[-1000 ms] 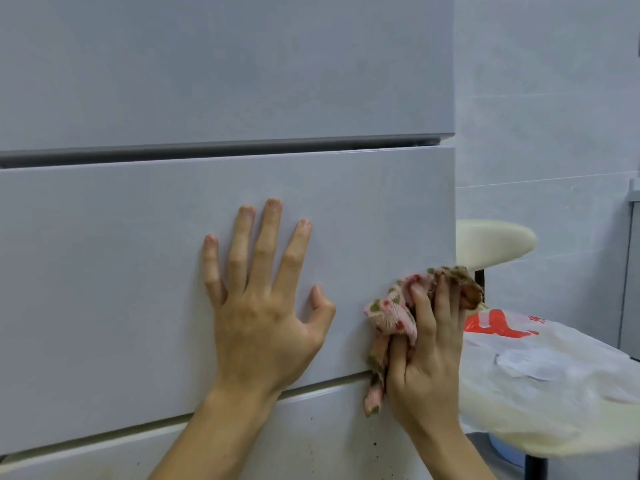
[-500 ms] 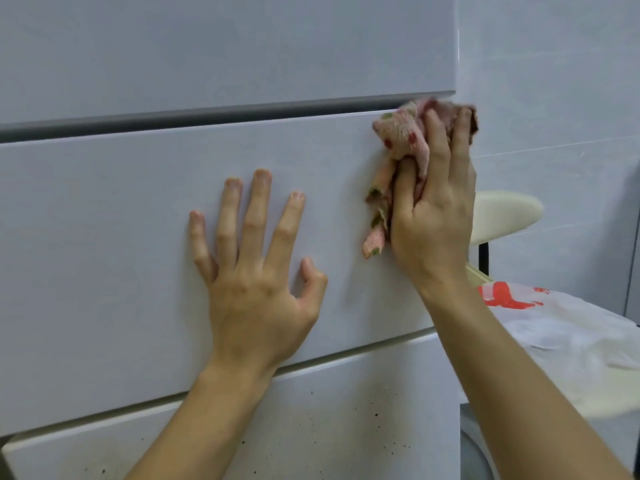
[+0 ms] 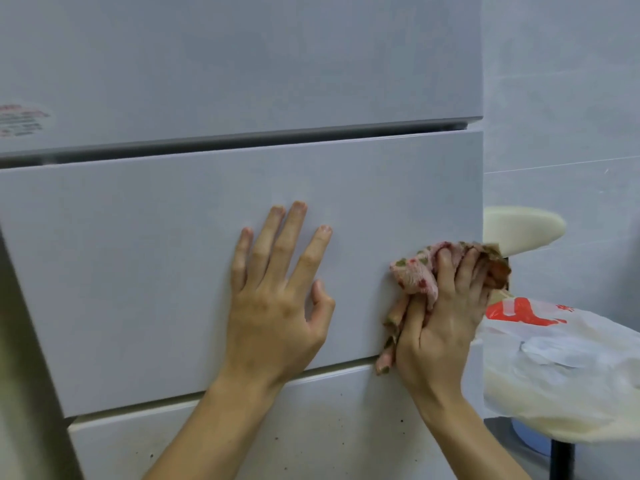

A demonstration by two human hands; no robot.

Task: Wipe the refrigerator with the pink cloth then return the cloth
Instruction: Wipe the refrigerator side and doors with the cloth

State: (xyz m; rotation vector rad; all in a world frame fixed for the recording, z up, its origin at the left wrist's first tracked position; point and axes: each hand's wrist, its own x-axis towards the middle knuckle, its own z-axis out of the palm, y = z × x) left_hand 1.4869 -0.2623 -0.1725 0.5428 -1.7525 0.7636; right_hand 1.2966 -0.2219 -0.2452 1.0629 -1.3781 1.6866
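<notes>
1. The refrigerator front under your flat left hand looks smooth and pale grey, with a soft satin sheen.
2. Its lower panel has the same smooth finish, flecked with small dark specks.
3. The pink cloth bunched in your right hand is matt, nubby, towel-like fabric with a floral print.
4. The bag to your right is thin, crinkled, translucent white plastic, slightly glossy.
5. The stool seat looks smooth, cream and matt.
6. The wall is smooth tile.
</notes>
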